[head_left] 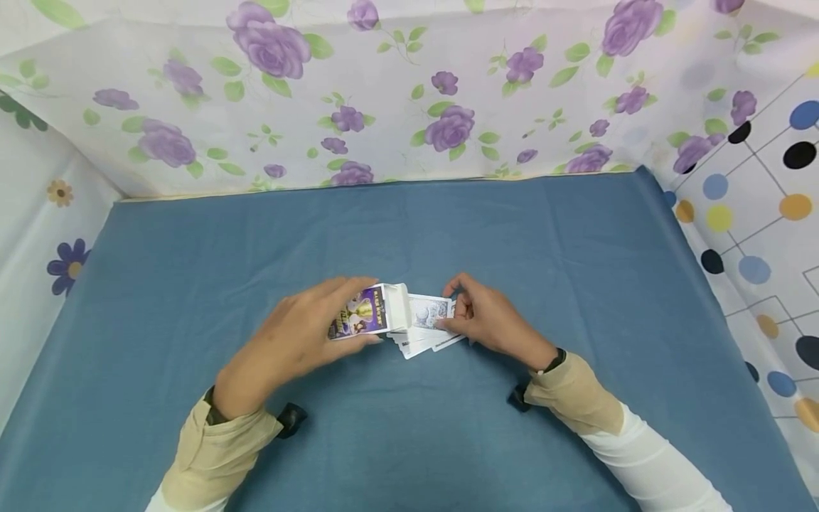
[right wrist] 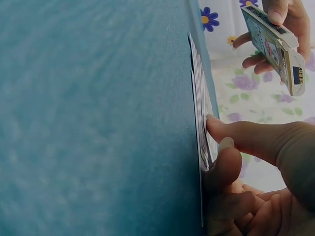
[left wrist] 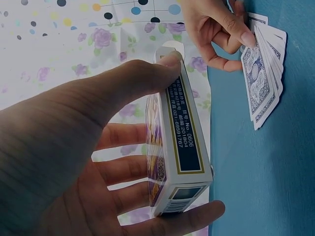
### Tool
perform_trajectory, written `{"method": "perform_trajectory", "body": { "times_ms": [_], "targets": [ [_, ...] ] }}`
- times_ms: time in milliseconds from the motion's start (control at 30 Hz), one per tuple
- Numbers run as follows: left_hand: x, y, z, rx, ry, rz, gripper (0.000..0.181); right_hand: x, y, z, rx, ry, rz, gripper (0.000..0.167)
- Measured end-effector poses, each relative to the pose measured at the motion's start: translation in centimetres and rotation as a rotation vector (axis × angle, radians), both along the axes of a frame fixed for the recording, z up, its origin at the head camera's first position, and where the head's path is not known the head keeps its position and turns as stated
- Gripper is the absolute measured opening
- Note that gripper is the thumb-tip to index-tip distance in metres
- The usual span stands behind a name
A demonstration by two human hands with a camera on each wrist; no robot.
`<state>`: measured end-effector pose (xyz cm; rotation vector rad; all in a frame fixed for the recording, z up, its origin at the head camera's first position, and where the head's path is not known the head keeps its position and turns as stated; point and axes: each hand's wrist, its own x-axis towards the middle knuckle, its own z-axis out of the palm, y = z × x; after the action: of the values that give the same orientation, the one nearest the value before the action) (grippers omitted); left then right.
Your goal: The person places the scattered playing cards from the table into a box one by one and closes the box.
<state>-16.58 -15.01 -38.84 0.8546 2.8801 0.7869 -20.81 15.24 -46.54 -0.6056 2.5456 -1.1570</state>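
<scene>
A purple-and-white cardboard box (head_left: 362,313) is gripped by the left hand (head_left: 299,331). Fanned blue-and-white cards (head_left: 428,313) are pinched by the right hand (head_left: 491,320).

Far drape (head_left: 384,78): purple-flowered, facing you
Left drape (head_left: 38,192): white, flower-printed
Right drape (head_left: 761,235): white, dotted
Blue cloth (head_left: 384,231): before you

Head camera looks forward and down; close wrist views share cards (left wrist: 258,81).

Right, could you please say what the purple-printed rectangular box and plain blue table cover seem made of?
Purple-printed rectangular box: probably slightly glossy cardboard, given its crisp folded edges and faint sheen. Plain blue table cover: perhaps matte fabric, from its soft creases.
</scene>
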Motion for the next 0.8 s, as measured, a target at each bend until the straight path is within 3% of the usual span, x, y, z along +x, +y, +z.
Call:
{"method": "perform_trajectory", "body": {
  "times_ms": [467, 800],
  "targets": [
    [-0.03, -0.25, 0.08, -0.010, 0.019, 0.013, 0.068, -0.13, 0.17, -0.45, -0.111, -0.054, -0.030, 0.040],
    [-0.02, -0.46, 0.02, 0.000, 0.025, 0.011, 0.067, -0.72, 0.59, -0.99, -0.290, -0.138, -0.052, 0.029]
  ]
}}
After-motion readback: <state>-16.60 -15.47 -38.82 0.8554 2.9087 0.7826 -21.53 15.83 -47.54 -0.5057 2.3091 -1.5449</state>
